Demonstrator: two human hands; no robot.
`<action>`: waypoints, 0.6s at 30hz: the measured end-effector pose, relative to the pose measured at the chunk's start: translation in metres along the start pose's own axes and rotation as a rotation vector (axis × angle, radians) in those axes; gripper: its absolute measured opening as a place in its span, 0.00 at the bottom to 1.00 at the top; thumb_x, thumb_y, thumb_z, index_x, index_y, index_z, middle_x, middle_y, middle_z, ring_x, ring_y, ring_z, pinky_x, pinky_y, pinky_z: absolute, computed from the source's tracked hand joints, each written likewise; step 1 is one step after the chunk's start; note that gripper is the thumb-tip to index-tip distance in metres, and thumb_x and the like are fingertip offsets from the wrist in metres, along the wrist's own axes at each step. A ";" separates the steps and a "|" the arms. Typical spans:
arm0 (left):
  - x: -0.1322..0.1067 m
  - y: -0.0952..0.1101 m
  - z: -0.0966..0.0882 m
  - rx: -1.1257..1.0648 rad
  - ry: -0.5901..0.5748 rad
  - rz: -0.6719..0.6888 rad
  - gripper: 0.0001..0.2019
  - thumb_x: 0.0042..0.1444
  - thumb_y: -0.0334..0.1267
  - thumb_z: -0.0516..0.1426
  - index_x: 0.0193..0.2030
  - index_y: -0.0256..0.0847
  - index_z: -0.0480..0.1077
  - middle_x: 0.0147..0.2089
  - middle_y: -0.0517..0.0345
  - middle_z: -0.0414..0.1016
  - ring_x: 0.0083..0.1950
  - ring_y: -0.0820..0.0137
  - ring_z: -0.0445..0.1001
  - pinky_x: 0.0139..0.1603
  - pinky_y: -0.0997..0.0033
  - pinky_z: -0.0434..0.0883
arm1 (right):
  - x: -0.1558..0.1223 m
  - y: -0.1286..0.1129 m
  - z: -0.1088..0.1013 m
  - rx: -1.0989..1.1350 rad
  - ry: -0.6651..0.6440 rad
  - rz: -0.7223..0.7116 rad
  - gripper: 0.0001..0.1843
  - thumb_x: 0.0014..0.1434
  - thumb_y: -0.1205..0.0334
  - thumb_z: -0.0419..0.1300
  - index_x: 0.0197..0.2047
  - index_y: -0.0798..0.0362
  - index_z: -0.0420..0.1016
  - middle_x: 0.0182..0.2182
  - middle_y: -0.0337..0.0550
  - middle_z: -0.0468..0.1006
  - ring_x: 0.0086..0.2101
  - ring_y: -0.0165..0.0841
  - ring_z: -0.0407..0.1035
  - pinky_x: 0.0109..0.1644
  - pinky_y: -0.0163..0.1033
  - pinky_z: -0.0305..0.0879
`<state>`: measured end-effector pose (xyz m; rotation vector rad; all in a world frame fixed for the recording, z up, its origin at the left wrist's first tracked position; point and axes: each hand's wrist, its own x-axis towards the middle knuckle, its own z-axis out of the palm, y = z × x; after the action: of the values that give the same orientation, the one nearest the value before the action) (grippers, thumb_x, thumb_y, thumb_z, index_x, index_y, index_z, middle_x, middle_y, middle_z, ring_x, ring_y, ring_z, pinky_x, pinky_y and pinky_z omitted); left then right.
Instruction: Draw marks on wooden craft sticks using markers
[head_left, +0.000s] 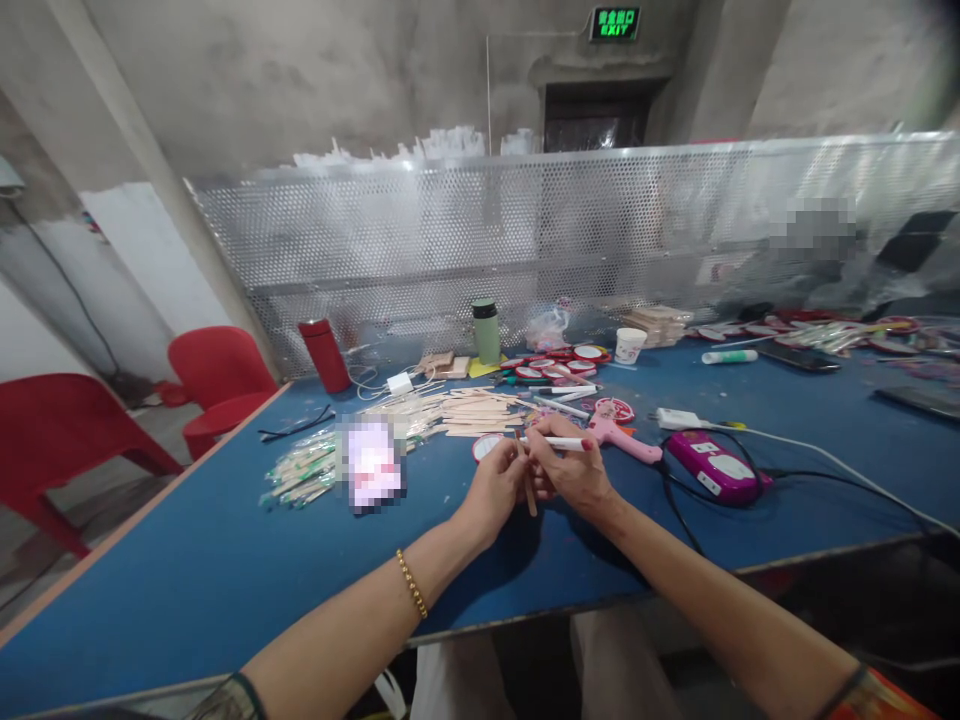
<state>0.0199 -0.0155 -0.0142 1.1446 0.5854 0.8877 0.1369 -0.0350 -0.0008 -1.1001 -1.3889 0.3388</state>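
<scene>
Close together above the blue table (300,590), my two hands meet in the middle of the view. My left hand (498,482) is closed on a flat wooden stick (532,497), which points down between the hands. In my right hand (571,474) is a white pen with a red end (568,443), its tip side turned toward the stick. Just behind my left fingers lies a round white disc with a red rim (486,448). A pile of wooden sticks (480,411) spreads beyond it. The pen's tip is too small to make out.
A pink glue gun (630,441) and a purple device with cables (712,468) lie on the right. Left are a lit phone (373,465) and wrapped sticks (304,470). A red bottle (325,356), a green bottle (486,333) and a paper cup (630,346) stand behind.
</scene>
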 end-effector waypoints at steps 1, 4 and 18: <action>0.000 0.000 0.000 0.006 0.001 0.001 0.22 0.45 0.52 0.66 0.37 0.41 0.63 0.27 0.64 0.70 0.29 0.69 0.78 0.31 0.70 0.74 | 0.000 -0.001 0.000 0.000 0.002 -0.002 0.15 0.59 0.52 0.56 0.25 0.50 0.67 0.17 0.35 0.68 0.20 0.29 0.65 0.23 0.34 0.61; -0.001 0.001 0.001 0.019 0.007 -0.004 0.21 0.46 0.51 0.65 0.37 0.41 0.63 0.28 0.64 0.70 0.28 0.70 0.77 0.33 0.69 0.74 | 0.000 -0.002 -0.001 0.005 -0.002 -0.006 0.15 0.59 0.51 0.57 0.24 0.50 0.68 0.19 0.35 0.69 0.19 0.29 0.64 0.23 0.34 0.62; 0.000 0.000 0.001 0.024 -0.003 0.015 0.23 0.45 0.54 0.65 0.36 0.41 0.63 0.29 0.64 0.68 0.27 0.73 0.73 0.32 0.69 0.73 | -0.001 0.002 0.000 -0.006 -0.032 0.021 0.15 0.60 0.52 0.56 0.26 0.50 0.67 0.16 0.33 0.67 0.18 0.29 0.62 0.21 0.33 0.59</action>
<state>0.0209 -0.0165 -0.0142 1.1732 0.5872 0.8937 0.1373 -0.0346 -0.0028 -1.1192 -1.4076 0.3694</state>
